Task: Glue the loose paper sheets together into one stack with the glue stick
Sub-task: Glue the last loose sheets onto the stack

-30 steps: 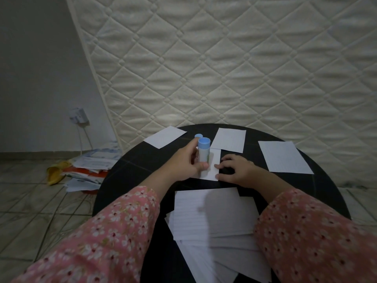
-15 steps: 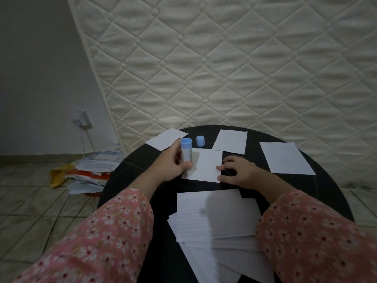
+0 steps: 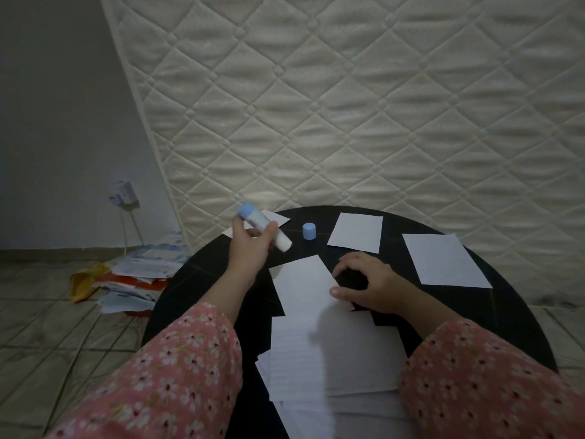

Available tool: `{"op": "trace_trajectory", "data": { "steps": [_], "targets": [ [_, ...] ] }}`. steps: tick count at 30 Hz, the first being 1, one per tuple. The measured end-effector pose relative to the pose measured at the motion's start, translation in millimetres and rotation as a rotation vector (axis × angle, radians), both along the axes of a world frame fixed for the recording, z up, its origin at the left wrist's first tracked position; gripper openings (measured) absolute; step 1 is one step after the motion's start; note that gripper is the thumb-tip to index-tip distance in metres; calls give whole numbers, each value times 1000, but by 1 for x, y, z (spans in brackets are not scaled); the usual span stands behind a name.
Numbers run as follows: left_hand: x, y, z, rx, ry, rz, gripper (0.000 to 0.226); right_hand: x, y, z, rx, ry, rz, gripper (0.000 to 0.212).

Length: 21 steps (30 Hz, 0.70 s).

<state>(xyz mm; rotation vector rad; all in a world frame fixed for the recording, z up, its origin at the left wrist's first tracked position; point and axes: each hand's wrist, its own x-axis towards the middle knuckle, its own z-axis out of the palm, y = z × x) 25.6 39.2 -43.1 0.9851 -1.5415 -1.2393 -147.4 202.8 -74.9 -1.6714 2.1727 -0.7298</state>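
Note:
My left hand (image 3: 250, 248) grips the white glue stick (image 3: 264, 225) with its blue base, lifted and tilted above the table's left side, tip pointing down to the right. Its blue cap (image 3: 309, 231) stands alone on the black round table (image 3: 196, 274). My right hand (image 3: 367, 283), fingers curled, pinches the right edge of a small white sheet (image 3: 304, 283) that lies skewed mid-table. A pile of lined sheets (image 3: 332, 356) lies close to me. Loose sheets sit at the back: one behind my left hand (image 3: 280, 218), one in the middle (image 3: 356, 237), one to the right (image 3: 443, 261).
A quilted mattress (image 3: 364, 106) leans against the wall right behind the table. On the tiled floor to the left lies a heap of papers and packets (image 3: 133, 277), with a wall socket and cable (image 3: 123, 194) above it.
My left hand lifted the glue stick off the sheet and swung it left and up, tilting it. My right hand dragged the small sheet nearer, turning it askew.

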Motion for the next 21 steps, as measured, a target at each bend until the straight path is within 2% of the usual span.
{"op": "trace_trajectory", "data": {
  "steps": [3, 8, 15, 21],
  "targets": [
    [-18, 7, 4, -111, -204, -130, 49, -2, -6, 0, -77, 34, -54, 34],
    [-40, 12, 0, -257, -321, -256, 43, 0, -18, 0, 19, 211, -22, 54],
    [-49, 8, -12, -275, -332, -284, 43, 11, -30, -4, 175, 299, 76, 61],
    [-47, 5, -13, -338, -393, -367, 47, 13, -29, -5, 124, 440, 66, 59]
  ]
}}
